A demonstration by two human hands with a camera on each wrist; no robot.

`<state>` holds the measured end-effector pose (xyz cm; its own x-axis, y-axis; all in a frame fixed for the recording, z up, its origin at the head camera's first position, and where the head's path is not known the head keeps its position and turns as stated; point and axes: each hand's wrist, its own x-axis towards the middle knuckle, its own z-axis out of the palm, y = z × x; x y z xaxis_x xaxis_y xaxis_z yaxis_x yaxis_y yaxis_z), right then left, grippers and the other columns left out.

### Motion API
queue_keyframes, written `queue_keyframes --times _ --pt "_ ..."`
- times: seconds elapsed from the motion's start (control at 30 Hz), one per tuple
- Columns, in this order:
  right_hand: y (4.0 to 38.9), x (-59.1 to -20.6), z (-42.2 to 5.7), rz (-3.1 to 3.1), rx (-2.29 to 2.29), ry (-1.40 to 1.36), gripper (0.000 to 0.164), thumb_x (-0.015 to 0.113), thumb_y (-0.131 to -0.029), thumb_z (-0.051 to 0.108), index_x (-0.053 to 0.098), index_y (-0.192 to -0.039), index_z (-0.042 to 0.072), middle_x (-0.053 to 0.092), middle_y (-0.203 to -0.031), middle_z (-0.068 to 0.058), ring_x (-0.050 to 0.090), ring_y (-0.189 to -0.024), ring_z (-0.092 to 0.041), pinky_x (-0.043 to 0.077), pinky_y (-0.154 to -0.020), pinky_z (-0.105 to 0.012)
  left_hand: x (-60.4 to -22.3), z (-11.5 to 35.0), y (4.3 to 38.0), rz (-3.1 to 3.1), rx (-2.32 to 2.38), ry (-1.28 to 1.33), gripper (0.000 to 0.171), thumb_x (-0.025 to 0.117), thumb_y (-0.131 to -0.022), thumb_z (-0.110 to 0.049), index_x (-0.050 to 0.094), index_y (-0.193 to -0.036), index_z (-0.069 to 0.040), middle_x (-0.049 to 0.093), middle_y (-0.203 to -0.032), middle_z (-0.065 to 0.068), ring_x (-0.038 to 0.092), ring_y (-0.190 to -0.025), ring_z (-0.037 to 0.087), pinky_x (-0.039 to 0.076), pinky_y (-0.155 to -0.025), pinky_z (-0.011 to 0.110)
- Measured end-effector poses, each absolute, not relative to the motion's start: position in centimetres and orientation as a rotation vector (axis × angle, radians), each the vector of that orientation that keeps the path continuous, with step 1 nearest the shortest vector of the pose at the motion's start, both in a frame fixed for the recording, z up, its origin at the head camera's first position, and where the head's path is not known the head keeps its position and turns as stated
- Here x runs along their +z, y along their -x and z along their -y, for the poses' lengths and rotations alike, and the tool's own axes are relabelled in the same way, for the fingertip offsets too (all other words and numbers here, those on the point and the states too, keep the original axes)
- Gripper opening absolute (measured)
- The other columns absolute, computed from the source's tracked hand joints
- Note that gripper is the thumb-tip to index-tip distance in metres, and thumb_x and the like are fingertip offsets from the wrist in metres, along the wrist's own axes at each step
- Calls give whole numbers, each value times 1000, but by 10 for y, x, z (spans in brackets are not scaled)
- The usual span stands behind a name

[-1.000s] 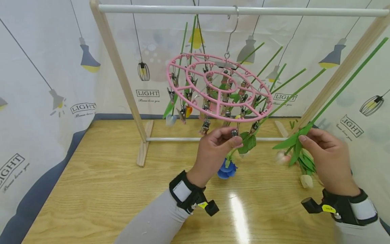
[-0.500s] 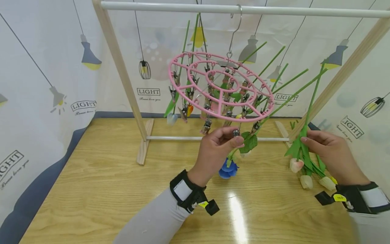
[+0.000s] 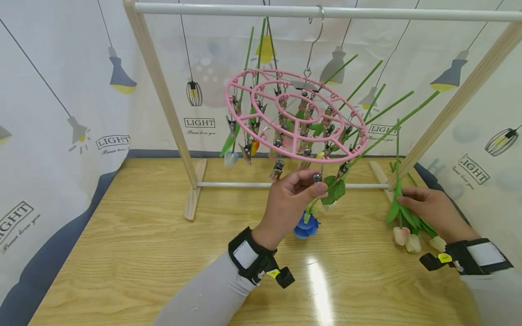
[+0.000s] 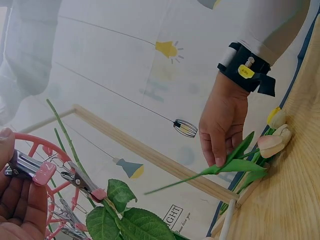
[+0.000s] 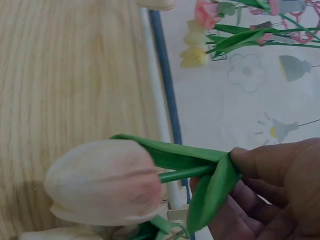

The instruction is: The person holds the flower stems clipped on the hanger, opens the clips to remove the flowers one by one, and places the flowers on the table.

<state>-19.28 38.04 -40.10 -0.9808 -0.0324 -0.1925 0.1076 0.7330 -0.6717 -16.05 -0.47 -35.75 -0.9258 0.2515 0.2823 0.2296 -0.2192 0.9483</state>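
My left hand (image 3: pixel 285 199) pinches a metal clip (image 4: pixel 27 167) with pink tips, which hangs from the front of a pink round clip hanger (image 3: pixel 295 136). In the right wrist view, my right hand (image 5: pixel 280 185) pinches a pale pink tulip (image 5: pixel 107 182) where its leaves meet the stem. Its bloom points down, just above several other tulips (image 3: pixel 413 243) lying on the table. Right beside the left hand, a blue rose (image 3: pixel 306 226) hangs upside down from another clip (image 4: pixel 82 182).
The hanger hooks onto the white top bar (image 3: pixel 224 9) of a wooden rack, whose right post (image 3: pixel 461 95) rises behind the right hand. More flowers hang from its clips with green stems (image 3: pixel 393 106) sticking up. A printed cloth (image 3: pixel 155 90) stands behind the wooden table (image 3: pixel 163 271).
My right hand has carried the tulip down toward the other tulips at the right, and its stem has swung from slanting right to nearly upright. My left hand keeps its pinch on the clip.
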Motion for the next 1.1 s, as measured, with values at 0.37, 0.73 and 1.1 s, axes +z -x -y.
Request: queue_keyframes --times 0.37,0.73,1.1 --pt "203 -430 -385 -2828 -906 -28 63 52 -109 43 50 -147 -7 54 -141 -37 58 -122 -51 58 -81 -34 -358 5 160 -1949 2364 -613 45 74 -98 -29 67 -136 -5 67 -117 18 67 -98 5 61 -95 31" --pt "207 -442 -380 -2876 -788 48 53 56 -109 31 56 -140 -12 58 -136 -39 59 -118 -55 56 -87 -56 -356 6 159 -1938 2373 -635 48 73 -98 -34 66 -136 -5 67 -114 17 68 -98 6 61 -97 34" --pt "206 -442 -375 -2900 -690 90 52 59 -108 32 58 -137 -11 65 -126 -35 64 -110 -52 56 -82 -56 -357 6 160 -1921 2385 -642 49 73 -98 -36 66 -135 -4 68 -112 17 68 -97 6 61 -98 38"
